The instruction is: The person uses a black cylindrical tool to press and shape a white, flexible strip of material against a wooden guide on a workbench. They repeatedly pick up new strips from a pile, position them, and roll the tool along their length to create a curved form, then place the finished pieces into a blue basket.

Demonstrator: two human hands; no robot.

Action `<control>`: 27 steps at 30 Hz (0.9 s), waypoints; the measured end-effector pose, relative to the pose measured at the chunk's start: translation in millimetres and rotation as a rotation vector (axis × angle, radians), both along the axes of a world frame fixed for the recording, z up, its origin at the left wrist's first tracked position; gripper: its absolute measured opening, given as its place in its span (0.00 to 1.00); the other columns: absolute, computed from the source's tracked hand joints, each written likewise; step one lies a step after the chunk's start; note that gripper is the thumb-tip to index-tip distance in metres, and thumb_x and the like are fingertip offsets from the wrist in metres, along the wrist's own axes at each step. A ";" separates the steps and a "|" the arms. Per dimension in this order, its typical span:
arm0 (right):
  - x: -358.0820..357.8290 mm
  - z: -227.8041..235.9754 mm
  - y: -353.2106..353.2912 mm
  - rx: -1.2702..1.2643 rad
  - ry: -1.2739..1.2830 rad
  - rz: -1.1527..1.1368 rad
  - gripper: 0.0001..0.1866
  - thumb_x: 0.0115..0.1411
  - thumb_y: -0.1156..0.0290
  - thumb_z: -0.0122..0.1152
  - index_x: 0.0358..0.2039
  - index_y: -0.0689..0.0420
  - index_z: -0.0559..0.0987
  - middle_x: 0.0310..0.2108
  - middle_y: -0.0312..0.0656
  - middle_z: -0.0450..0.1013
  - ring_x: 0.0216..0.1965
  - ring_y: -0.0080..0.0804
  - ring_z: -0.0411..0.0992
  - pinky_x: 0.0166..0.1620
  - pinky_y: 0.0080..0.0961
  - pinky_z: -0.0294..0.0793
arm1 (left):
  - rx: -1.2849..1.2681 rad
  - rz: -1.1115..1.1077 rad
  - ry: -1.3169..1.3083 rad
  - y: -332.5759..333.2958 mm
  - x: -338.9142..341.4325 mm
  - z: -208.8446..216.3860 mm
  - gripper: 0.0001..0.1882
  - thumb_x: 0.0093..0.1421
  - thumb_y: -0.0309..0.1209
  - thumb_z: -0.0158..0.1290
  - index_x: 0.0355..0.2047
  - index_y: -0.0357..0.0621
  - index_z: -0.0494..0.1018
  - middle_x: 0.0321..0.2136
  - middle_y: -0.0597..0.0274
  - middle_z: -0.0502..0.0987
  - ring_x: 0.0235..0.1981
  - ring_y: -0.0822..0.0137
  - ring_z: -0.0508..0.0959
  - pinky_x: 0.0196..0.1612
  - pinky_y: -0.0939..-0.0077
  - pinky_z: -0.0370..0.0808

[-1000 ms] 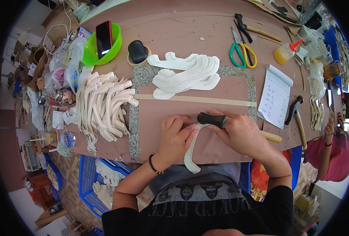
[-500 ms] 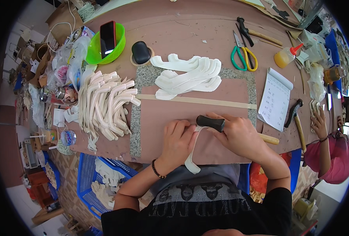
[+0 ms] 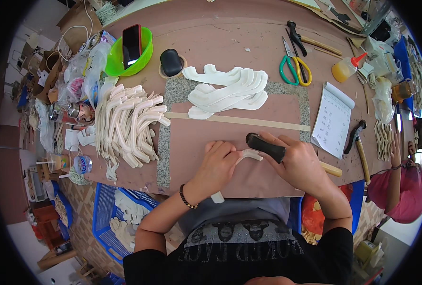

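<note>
My left hand (image 3: 215, 165) is closed around a curved off-white strip (image 3: 251, 154). One end of the strip sticks out toward my right hand, while the other end hangs below my wrist at the table's near edge. In my right hand (image 3: 296, 161) is a hammer with a black head (image 3: 266, 147) and a pale wooden handle. Its head is over the table, just above and beside the strip's end; whether they touch I cannot tell. Farther back lies a pile of white curved strips (image 3: 230, 92). To the left is a large heap of cream and pinkish strips (image 3: 130, 126).
A green bowl (image 3: 144, 59) holding a phone stands back left, near a black oval object (image 3: 171, 62). Scissors (image 3: 292, 69), a glue bottle (image 3: 346, 70), a notepad (image 3: 332, 121) and another hammer (image 3: 360, 152) lie right. A blue basket (image 3: 101, 223) is below left; another person's arm (image 3: 394, 175) is at far right.
The hammer head has moved right and turned. My left hand has shifted slightly, and the strip's end now points right, with its lower end farther left.
</note>
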State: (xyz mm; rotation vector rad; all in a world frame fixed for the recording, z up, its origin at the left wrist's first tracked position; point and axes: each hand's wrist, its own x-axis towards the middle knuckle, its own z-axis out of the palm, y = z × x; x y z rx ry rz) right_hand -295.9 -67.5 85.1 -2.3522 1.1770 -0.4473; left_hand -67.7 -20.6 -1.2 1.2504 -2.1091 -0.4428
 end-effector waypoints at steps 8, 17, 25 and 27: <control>-1.6 -6.4 10.0 0.065 0.057 0.002 0.23 0.59 0.71 0.63 0.57 0.57 0.78 0.32 0.50 0.79 0.30 0.51 0.79 0.34 0.43 0.80 | 0.008 -0.193 -0.089 -8.7 14.0 7.3 0.13 0.53 0.21 0.62 0.41 0.42 0.81 0.35 0.60 0.74 0.40 0.58 0.76 0.48 0.62 0.69; 1.2 -8.8 7.4 0.003 0.019 0.048 0.23 0.59 0.71 0.63 0.56 0.57 0.78 0.35 0.50 0.79 0.31 0.51 0.80 0.35 0.43 0.80 | 0.033 -0.077 -0.037 14.1 7.4 5.0 0.15 0.53 0.17 0.59 0.42 0.34 0.80 0.38 0.55 0.74 0.41 0.55 0.75 0.48 0.61 0.71; 7.0 -12.3 5.4 -0.019 -0.041 0.110 0.25 0.57 0.72 0.65 0.57 0.57 0.79 0.34 0.48 0.79 0.29 0.50 0.79 0.35 0.42 0.80 | 0.002 0.028 -0.054 23.8 7.0 9.6 0.16 0.51 0.20 0.59 0.42 0.36 0.81 0.37 0.58 0.75 0.41 0.57 0.75 0.44 0.62 0.68; 6.5 -1.0 2.3 0.014 0.036 0.065 0.25 0.57 0.73 0.65 0.57 0.56 0.79 0.34 0.48 0.79 0.30 0.50 0.79 0.36 0.42 0.80 | -0.049 0.036 -0.145 28.9 7.9 10.7 0.16 0.51 0.21 0.60 0.43 0.37 0.81 0.37 0.58 0.75 0.41 0.57 0.75 0.44 0.63 0.68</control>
